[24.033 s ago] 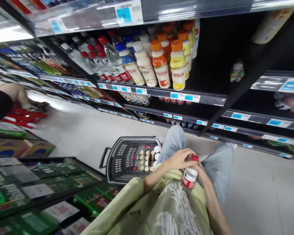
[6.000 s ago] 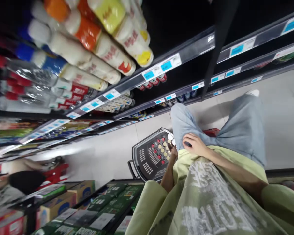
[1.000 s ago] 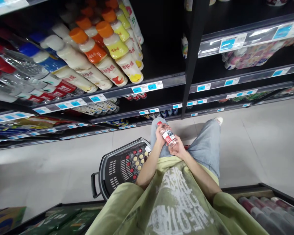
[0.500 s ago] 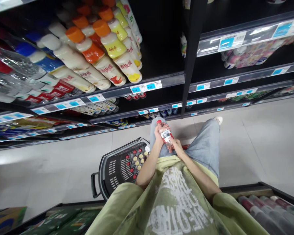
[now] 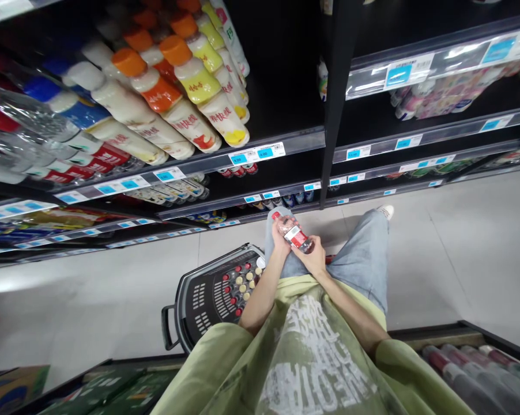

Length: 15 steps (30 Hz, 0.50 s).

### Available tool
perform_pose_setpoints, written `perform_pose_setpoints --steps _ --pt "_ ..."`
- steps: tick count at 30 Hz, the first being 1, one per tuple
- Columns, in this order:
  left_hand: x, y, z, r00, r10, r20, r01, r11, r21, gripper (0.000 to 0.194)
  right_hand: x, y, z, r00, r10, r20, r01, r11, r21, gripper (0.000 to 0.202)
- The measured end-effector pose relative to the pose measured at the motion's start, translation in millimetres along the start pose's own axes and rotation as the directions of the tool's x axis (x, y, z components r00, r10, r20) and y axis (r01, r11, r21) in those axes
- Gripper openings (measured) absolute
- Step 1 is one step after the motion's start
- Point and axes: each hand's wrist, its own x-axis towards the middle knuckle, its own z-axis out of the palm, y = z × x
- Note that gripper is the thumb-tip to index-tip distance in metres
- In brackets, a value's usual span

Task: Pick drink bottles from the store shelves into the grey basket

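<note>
Now my left fingers (image 5: 279, 235) curl round the red-capped bottle (image 5: 295, 234) near its top; my right fingers (image 5: 315, 257) hold its bottom.

Floor (image 5: 480, 230): smooth pale grey tiles with thin dark joints, a bright whitish patch of reflected light (image 5: 4, 283) at left, toning duller towards the near side. Far side: black multi-tier shelving (image 5: 286, 86) spans the full width, its bays divided right of centre by a dark upright (image 5: 338, 86); glossy grey edge strips (image 5: 303, 140) carry white-and-blue price labels (image 5: 406, 72). Near side: low dark-rimmed display units, one at left (image 5: 106, 363), one at right (image 5: 496, 342).
</note>
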Motion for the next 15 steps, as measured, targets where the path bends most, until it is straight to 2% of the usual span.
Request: perform_pose_setpoints --steps 3,6,10,15 --pt "-0.5 -0.4 -0.9 1.0 -0.014 0.019 0.015 0.999 -0.039 0.037 -0.3 0.9 0.4 0.999 -0.042 -0.018 0.041 0.998 -0.04 0.066" --pt "-1.2 0.1 -0.7 1.0 -0.018 0.025 0.019 0.999 -0.045 0.037 1.4 2.6 -0.3 0.987 -0.151 -0.053 0.145 0.984 -0.102 0.064" --pt "-2.6 1.5 1.2 0.999 -0.017 0.031 0.019 0.999 -0.051 0.035 5.2 7.3 -1.2 0.943 -0.318 -0.098 0.296 0.936 -0.189 0.054" --pt "-3.6 1.6 1.6 1.0 -0.023 0.009 0.023 0.999 -0.049 0.032 6.4 15.0 1.4 0.878 -0.467 -0.102 0.434 0.868 -0.241 0.041"
